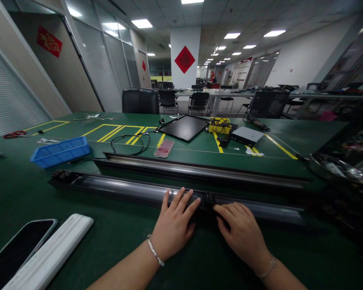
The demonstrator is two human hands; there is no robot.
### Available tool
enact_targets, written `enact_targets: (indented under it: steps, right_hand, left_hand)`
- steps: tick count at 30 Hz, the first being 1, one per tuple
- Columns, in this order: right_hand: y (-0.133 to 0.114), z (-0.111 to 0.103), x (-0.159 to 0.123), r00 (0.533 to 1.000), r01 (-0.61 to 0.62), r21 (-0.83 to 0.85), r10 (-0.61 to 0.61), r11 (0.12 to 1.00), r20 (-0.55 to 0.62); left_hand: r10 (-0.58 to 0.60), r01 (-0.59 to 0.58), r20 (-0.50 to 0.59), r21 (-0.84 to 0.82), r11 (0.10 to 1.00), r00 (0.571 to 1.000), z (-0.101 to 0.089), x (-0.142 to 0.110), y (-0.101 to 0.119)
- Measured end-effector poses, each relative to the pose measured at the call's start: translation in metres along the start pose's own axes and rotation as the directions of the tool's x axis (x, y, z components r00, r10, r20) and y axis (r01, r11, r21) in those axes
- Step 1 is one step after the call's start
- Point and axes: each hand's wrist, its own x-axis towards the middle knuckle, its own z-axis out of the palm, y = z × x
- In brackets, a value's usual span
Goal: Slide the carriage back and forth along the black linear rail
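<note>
Rail (133, 192), dark metal with a glossy face, lies lengthwise across the green tabletop (18, 193) in the head view, slightly angled and flat on its side. Its left end carries a black end piece (62, 175). A small black fitting (208, 199) sits on it right of centre.

Left hand (172, 225) rests on the rail just left of the fitting, fingers (181, 197) spread over the rail's upper face. Right hand (242, 237) is just right of the fitting, fingers (226, 211) laid together on the rail's near edge. Both hands touch the rail. Neither grip is plainly clamped, and how hard they press cannot be told. A thin bracelet (155, 250) circles the left wrist, and another (268, 268) the right.

Toward the wearer from the rail, open mat stretches between the hands and a phone (16, 253) and white bar (48, 253), which lie near the rail's left end, touching each other. Just beyond the rail, a second rail (199, 171) runs almost parallel, leaving only a narrow strip of mat between them. Farther beyond stand a blue tray (60, 152), a coiled cable (133, 143), a black panel (184, 127), a yellow box (220, 125) and a grey device (247, 135). Past the rail's right end, a metal tray (335, 167) sits at the tabletop's dim edge.
</note>
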Motion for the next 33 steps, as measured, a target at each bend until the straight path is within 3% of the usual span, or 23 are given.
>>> enact_targets:
  steps: [15, 33]
  right_hand:
    - [-0.0018, -0.0013, -0.0008, 0.994, -0.007, 0.026, 0.01, 1.0, -0.106]
    - [-0.0058, -0.0046, 0.0018, 0.998, -0.048, -0.03, 0.046, 0.998, -0.045]
  left_hand:
    - [0.121, -0.124, 0.088, 0.034, 0.992, 0.989, -0.0056, -0.0006, 0.0012]
    - [0.157, -0.164, 0.115, 0.049, 0.985, 0.981, -0.0039, -0.0028, 0.0006]
